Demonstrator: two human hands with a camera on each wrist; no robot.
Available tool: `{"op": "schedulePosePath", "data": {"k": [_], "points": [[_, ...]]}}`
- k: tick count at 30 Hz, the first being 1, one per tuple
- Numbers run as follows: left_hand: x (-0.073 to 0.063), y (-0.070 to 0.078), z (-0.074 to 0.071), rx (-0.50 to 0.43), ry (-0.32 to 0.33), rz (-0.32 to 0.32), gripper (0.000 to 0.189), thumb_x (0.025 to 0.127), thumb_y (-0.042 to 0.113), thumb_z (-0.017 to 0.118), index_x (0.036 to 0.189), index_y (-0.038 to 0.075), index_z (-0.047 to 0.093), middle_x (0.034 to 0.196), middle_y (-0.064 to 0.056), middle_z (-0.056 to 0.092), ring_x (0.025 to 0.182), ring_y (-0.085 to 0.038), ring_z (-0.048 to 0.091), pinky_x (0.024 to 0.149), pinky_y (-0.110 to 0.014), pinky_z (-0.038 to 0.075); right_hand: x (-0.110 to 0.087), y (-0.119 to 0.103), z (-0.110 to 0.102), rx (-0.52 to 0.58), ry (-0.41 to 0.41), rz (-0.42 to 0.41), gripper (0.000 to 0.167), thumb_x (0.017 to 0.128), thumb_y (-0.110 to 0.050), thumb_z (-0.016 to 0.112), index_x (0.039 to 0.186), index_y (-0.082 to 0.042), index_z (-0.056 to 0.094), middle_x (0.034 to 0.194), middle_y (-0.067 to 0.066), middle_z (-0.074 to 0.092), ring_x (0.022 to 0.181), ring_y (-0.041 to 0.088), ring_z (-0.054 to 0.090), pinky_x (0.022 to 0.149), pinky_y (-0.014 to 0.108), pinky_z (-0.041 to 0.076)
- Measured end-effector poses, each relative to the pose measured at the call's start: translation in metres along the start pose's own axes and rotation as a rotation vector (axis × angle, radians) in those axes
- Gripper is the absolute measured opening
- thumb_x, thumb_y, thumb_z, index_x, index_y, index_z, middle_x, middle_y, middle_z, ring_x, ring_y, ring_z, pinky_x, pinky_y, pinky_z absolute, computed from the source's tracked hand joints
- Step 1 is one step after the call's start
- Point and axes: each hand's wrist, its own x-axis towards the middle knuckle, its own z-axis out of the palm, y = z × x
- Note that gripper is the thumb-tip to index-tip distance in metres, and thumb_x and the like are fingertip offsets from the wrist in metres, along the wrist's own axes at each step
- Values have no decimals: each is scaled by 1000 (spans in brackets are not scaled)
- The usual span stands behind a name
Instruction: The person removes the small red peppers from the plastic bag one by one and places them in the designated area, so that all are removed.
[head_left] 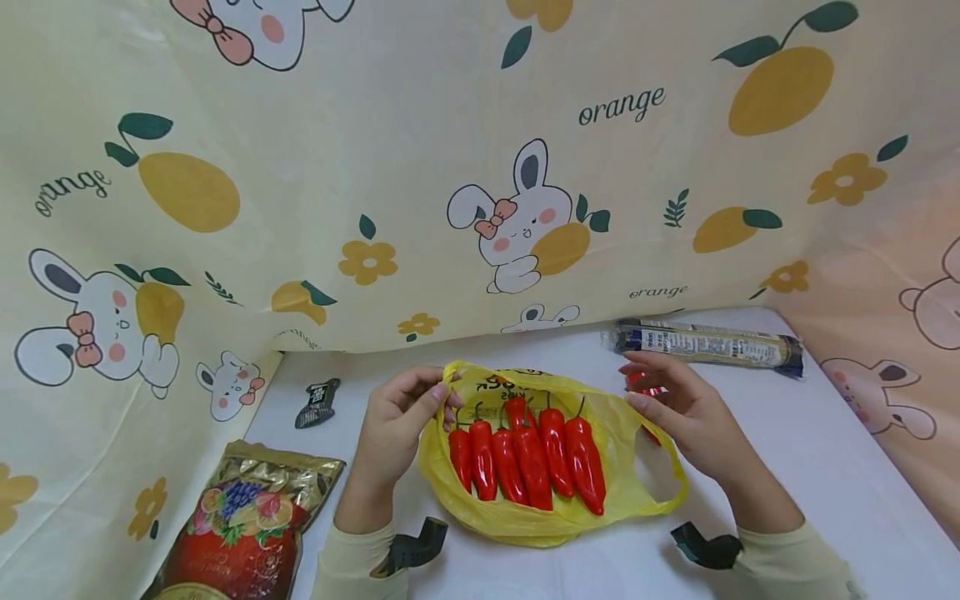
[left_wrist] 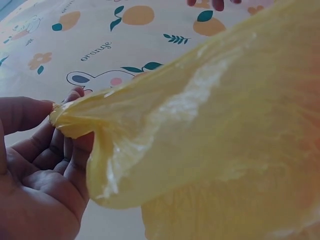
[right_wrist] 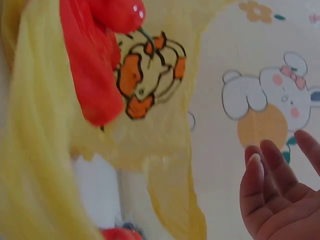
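Observation:
A yellow plastic bag lies on the white table, its mouth spread wide. Several shiny red chili peppers with thin stems are inside it, side by side. My left hand pinches the bag's upper left edge between thumb and fingers; the left wrist view shows the gathered yellow film there. Near the bag's right handle, my right hand has loosely bent fingers. In the right wrist view this hand holds nothing and is apart from the bag. Something red shows partly behind the bag, mostly hidden.
A long dark packet lies at the back right. At the back left is a small black packet. A red and gold pouch with fruit pictures lies at the front left. Printed cloth hangs behind the table.

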Motion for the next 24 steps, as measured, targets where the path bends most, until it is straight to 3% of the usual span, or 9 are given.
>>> {"op": "schedulePosePath", "data": {"k": [8,16,24], "points": [[0,0,0,-6,-3,6,18,108,-8,55,119,-20,62,95,-28,68,80,-23,66,73,-29,64,-1,-3,22,24,-92,-18,58,103,-2,71,157,-12,54,144,13,62,123,23,62,95,26,56],[0,1,0,-6,-4,2,17,108,-7,56,119,-13,67,95,-27,69,80,-24,66,73,-29,64,-3,3,46,71,-161,12,60,98,-12,79,154,-14,57,143,10,63,123,36,62,92,37,61],[1,1,2,-16,-13,4,18,107,-8,56,119,-19,63,95,-28,68,80,-20,66,73,-28,63,-6,9,72,92,-240,67,57,98,-20,82,151,-20,61,142,9,61,123,44,60,91,41,61]]}}
